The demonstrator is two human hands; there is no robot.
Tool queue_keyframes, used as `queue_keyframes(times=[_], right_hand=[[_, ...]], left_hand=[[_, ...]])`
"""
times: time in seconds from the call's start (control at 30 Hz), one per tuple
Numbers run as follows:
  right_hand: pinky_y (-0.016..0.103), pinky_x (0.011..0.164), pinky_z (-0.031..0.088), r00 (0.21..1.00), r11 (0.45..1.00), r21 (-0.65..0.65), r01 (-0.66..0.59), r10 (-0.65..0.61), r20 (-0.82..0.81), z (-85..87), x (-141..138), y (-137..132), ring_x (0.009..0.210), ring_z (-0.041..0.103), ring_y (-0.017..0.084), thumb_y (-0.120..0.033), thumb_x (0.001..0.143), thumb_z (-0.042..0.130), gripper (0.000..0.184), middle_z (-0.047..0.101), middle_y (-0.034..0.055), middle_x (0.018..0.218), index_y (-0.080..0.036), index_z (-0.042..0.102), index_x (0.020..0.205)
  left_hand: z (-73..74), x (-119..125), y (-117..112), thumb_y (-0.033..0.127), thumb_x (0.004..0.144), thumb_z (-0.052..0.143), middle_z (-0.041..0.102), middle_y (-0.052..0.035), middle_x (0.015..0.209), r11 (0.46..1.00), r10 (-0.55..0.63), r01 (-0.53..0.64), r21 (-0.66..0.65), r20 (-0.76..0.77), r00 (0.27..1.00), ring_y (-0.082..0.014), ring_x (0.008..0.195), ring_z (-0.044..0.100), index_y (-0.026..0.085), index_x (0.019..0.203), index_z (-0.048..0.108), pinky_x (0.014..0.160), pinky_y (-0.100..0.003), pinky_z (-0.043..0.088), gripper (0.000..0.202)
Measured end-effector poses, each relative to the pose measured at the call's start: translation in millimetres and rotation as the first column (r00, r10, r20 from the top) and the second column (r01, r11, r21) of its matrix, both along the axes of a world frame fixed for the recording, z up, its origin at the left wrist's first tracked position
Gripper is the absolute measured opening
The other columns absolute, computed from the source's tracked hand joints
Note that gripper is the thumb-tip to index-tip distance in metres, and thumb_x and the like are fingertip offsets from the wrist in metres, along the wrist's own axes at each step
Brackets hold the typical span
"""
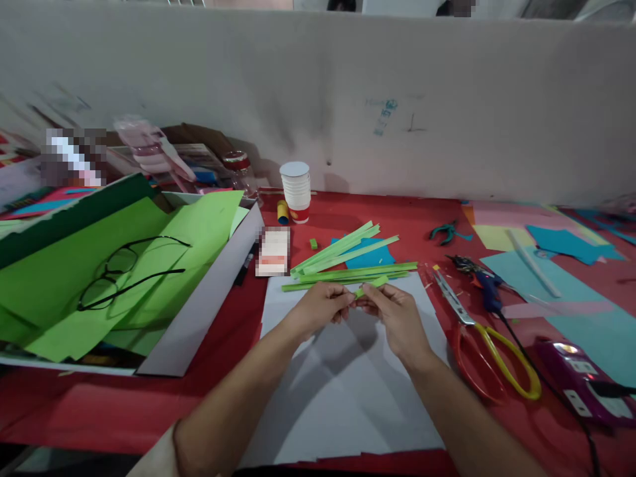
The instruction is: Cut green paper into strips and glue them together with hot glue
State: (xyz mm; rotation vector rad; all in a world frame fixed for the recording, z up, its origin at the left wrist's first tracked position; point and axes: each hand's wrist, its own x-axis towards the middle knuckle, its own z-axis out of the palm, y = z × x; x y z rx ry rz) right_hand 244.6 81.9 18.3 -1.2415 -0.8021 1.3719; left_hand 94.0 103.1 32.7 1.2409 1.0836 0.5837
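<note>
Between my two hands is a short light-green paper strip [373, 286], held above a stack of white paper [342, 397]. My left hand [325, 306] pinches its left end between thumb and fingers. The right-hand end is gripped by my right hand [390, 310], with a bit of green sticking out past the fingertips. Just beyond my hands lie several long green paper strips [342, 250], some fanned out over a blue paper piece [380, 255]. A tiny green paper roll or block [313, 244] sits behind them on the red cloth.
At left, an open box [199, 318] holds green sheets and eyeglasses [119, 268]. Stacked paper cups [297, 192] stand at the back. On the right are scissors [477, 324], a glue gun [487, 288], pliers [444, 232], a purple power strip [576, 377] and coloured paper [596, 324].
</note>
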Motion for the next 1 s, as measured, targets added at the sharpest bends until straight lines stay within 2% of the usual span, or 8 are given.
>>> queue_keyframes(times=[0.2,0.33,0.53,0.63,0.73,0.83,0.93,1.0], right_hand=[[0.022,0.058,0.048,0.992,0.992,0.001,0.123,-0.123,-0.003,3.6,6,2,0.06,0.065,0.013,-0.038,0.061,0.079,0.026,0.068,0.0011,0.06,-0.016,0.066,0.066],[0.021,0.057,0.048,0.989,0.989,-0.015,0.145,-0.145,-0.035,1.3,10,3,0.059,0.065,0.013,-0.037,0.059,0.081,0.027,0.068,0.0008,0.061,-0.016,0.065,0.067],[0.021,0.054,0.047,0.975,0.975,0.002,0.22,-0.22,-0.013,0.6,16,9,0.058,0.065,0.013,-0.037,0.057,0.081,0.028,0.066,-0.0003,0.058,-0.017,0.062,0.065],[0.021,0.053,0.047,0.977,0.977,0.002,0.212,-0.212,0.011,1.0,16,8,0.056,0.064,0.013,-0.036,0.059,0.079,0.027,0.065,-0.0006,0.056,-0.017,0.061,0.063],[0.023,0.054,0.049,0.987,0.985,-0.077,0.158,-0.158,0.002,0.4,11,4,0.055,0.063,0.014,-0.034,0.058,0.079,0.026,0.064,0.0002,0.056,-0.017,0.06,0.062],[0.026,0.057,0.052,0.994,0.99,-0.119,0.073,-0.082,-0.077,-2.2,1,0,0.055,0.062,0.013,-0.034,0.057,0.078,0.027,0.065,0.0001,0.059,-0.016,0.059,0.062],[0.028,0.058,0.053,0.991,0.992,-0.103,0.07,-0.081,-0.106,-4.2,-5,-1,0.054,0.061,0.013,-0.033,0.058,0.076,0.025,0.065,-0.0019,0.059,-0.017,0.057,0.063],[0.028,0.055,0.053,0.992,0.989,-0.129,0.073,-0.085,-0.09,-3.6,-5,-1,0.051,0.061,0.014,-0.031,0.06,0.074,0.023,0.064,-0.0023,0.055,-0.018,0.055,0.061]], left_hand=[[-3.5,-13,5,0.044,0.077,0.057,0.053,0.0028,0.063,0.994,-0.094,0.097,-0.052,0.053,0.994,-0.008,0.054,0.045,0.017,0.069,0.055,0.054,-0.023,0.036,0.029],[-4.7,-14,5,0.05,0.078,0.057,0.058,0.0004,0.064,0.986,-0.134,0.136,-0.095,0.026,0.991,-0.0101,0.056,0.051,0.016,0.072,0.057,0.057,-0.025,0.042,0.034],[-2.0,-9,3,0.03,0.079,0.056,0.067,-0.0029,0.085,0.987,-0.162,0.163,-0.019,0.038,0.986,-0.011,0.067,0.058,0.017,0.096,0.06,0.068,-0.027,0.047,0.022],[-0.8,-11,3,0.021,0.079,0.046,0.065,-0.0015,0.076,0.97,-0.205,0.223,0.094,-0.174,0.963,-0.013,0.064,0.058,0.017,0.087,0.062,0.062,-0.026,0.046,0.019],[-1.9,-12,0,0.019,0.075,0.048,0.068,-0.0027,0.08,0.919,-0.119,0.256,0.3,-0.408,0.905,-0.0171,0.072,0.061,0.018,0.092,0.064,0.065,-0.028,0.046,0.023],[-6.2,-5,-7,0.022,0.078,0.053,0.069,-0.0052,0.1,0.837,0.021,0.215,0.503,-0.421,0.907,-0.0194,0.087,0.063,0.02,0.113,0.059,0.076,-0.029,0.047,0.036],[-12.0,8,-15,0.02,0.081,0.052,0.068,-0.006,0.107,0.747,0.192,0.178,0.641,-0.464,0.864,-0.021,0.093,0.063,0.02,0.113,0.06,0.08,-0.031,0.048,0.033],[-15.3,13,-20,0.018,0.082,0.052,0.068,-0.0062,0.106,0.677,0.272,0.241,0.695,-0.541,0.796,-0.0225,0.094,0.062,0.021,0.109,0.062,0.079,-0.033,0.048,0.029]])
